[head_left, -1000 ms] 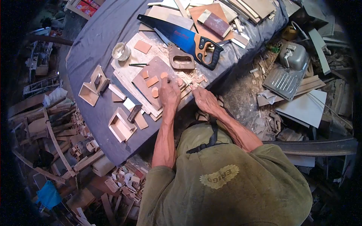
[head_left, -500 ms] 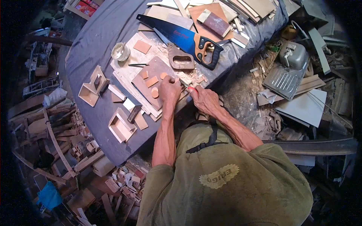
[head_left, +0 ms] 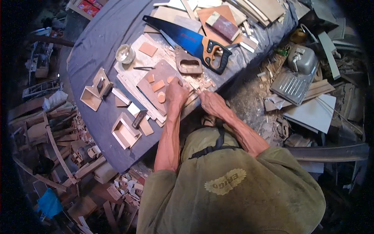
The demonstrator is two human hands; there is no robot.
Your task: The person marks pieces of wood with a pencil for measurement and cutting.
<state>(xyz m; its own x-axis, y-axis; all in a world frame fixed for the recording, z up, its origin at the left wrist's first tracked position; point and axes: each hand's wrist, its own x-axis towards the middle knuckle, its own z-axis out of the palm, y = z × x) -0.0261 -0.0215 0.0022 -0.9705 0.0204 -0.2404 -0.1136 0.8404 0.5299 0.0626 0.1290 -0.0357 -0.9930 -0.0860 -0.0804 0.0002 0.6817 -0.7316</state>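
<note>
My right hand (head_left: 213, 104) is closed at the front edge of the worktable, wrapped round a red-handled bladed tool whose handle is now mostly covered by my fingers. Close to its left, my left hand (head_left: 177, 93) is closed with fingertips down by the wood shavings (head_left: 202, 82); whatever it pinches is hidden. Beside the left hand, small wooden discs (head_left: 161, 97) and a rectangular wood chip (head_left: 158, 85) lie on a brown board (head_left: 145, 86). A wooden-handled saw (head_left: 188, 64) rests just beyond both hands, next to a blue handsaw (head_left: 183, 38).
A glass jar (head_left: 125, 54) and a dark thin tool (head_left: 143, 68) stand on the left boards. Small wooden boxes (head_left: 126, 132) sit on the dark cloth (head_left: 105, 144). Farther back are a sanding block (head_left: 223, 27) and stacked offcuts. A metal sink (head_left: 296, 82) lies on the floor right.
My right hand has turned and shifted slightly, so the red handle seen before is now covered. The left hand has moved slightly, staying closed. Things on the table look the same.
</note>
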